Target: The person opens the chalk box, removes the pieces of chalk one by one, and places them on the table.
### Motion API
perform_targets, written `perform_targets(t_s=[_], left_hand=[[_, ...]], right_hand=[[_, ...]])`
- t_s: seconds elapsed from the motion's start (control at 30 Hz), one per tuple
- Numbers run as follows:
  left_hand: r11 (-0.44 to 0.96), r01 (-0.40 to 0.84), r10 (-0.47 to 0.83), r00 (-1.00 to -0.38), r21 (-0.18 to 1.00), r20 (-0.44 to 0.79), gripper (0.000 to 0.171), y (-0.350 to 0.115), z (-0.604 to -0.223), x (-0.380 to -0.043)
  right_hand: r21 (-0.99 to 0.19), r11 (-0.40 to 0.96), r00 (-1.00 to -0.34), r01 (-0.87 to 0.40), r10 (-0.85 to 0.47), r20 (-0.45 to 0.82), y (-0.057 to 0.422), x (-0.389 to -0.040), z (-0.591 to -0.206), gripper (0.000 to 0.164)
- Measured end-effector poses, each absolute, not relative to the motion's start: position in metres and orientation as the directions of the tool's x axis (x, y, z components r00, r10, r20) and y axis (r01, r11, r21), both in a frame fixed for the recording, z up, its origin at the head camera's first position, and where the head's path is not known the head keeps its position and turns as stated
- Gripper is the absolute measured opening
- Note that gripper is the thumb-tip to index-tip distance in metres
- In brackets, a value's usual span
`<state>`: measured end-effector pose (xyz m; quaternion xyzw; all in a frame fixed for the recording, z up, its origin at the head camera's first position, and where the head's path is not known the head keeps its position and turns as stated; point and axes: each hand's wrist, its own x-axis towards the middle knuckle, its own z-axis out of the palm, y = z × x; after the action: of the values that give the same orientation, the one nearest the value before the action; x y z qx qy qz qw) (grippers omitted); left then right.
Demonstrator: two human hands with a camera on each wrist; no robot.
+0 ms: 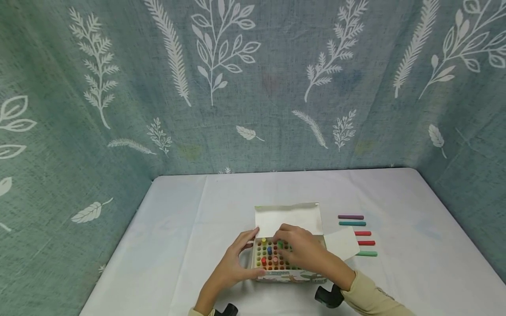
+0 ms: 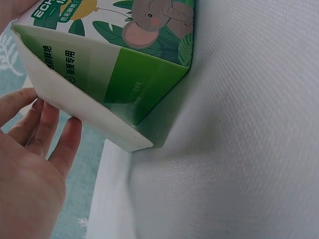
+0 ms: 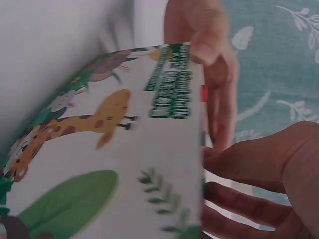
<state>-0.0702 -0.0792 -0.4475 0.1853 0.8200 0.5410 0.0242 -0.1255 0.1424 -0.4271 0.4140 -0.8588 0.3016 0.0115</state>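
An open chalk box (image 1: 290,276) stands on the table, printed with animals and leaves. Its holed insert holds several upright chalk sticks, among them a yellow chalk (image 1: 263,241), a blue chalk (image 1: 269,250) and a red chalk (image 1: 263,261). My left hand (image 1: 237,262) holds the box's left end, thumb at the front corner and fingertips against the raised white side flap (image 2: 75,107). Over the insert, my right hand (image 1: 302,249) pinches a green chalk (image 1: 280,244) standing among the holes; its fingers partly cover the insert's right side.
To the right, a purple chalk (image 1: 351,217), a teal chalk (image 1: 352,224), two red chalks (image 1: 366,243) and a green chalk (image 1: 367,253) lie in a column. The right flap (image 1: 341,242) overlaps some of their ends. The lid (image 1: 288,219) is folded back; a leaf-patterned curtain (image 1: 253,109) surrounds the table.
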Motion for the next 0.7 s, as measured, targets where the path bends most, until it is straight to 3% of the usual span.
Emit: perform_targets(t_s=[0.2, 0.47, 0.7], left_hand=[[0.335, 0.291, 0.333, -0.926, 0.896, 0.177, 0.087, -0.08, -0.45, -0.07], [0.353, 0.326, 0.332, -0.92, 0.877, 0.209, 0.091, -0.088, -0.48, -0.079], [0.341, 0.334, 0.344, -0.914, 0.879, 0.214, 0.09, -0.088, -0.483, -0.079]], right_hand=[[-0.424, 0.517, -0.649, -0.744, -0.71, 0.274, 0.136, -0.124, -0.431, 0.012], [-0.401, 0.51, -0.63, -0.761, -0.73, 0.266, 0.131, -0.128, -0.428, 0.017], [-0.424, 0.506, -0.636, -0.751, -0.727, 0.259, 0.132, -0.131, -0.424, 0.015]])
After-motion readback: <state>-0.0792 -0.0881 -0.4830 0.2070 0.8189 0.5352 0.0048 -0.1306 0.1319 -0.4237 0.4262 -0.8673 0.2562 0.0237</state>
